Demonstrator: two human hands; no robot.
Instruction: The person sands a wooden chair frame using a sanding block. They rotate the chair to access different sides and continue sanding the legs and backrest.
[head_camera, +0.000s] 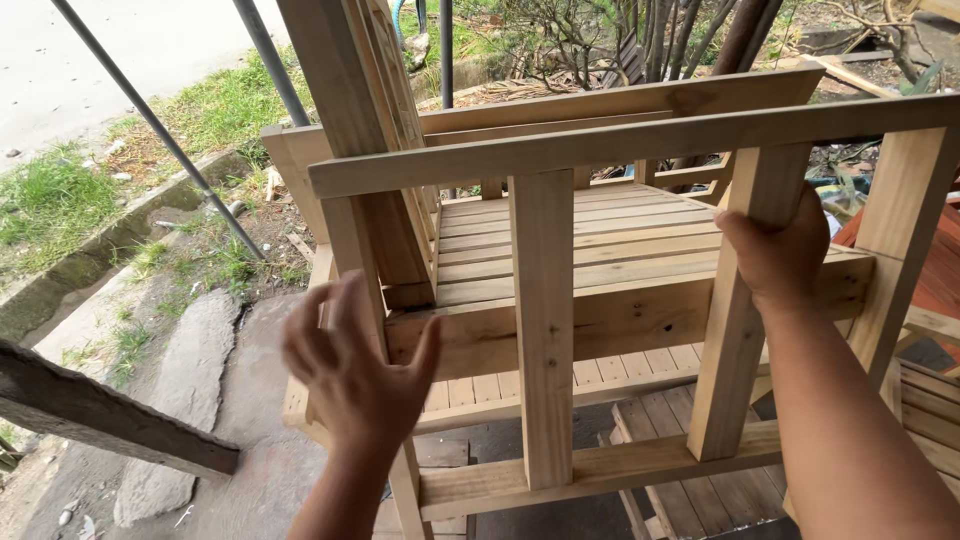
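Observation:
A pale wooden frame (545, 330) of a top rail, a bottom rail and upright slats stands in front of me. My right hand (775, 250) grips one upright slat (735, 330) near its top. My left hand (355, 365) hovers open, fingers spread, just in front of the frame's left upright, not gripping it. Behind the frame sits a slatted wooden chair seat (590, 235) with more frame parts around it.
A weathered plank (110, 420) lies at the lower left over stone and dirt ground. Two metal poles (160, 130) slant up at the left beside grass. More slatted wooden pieces (930, 400) lie at the right. Branches and shrubs fill the background.

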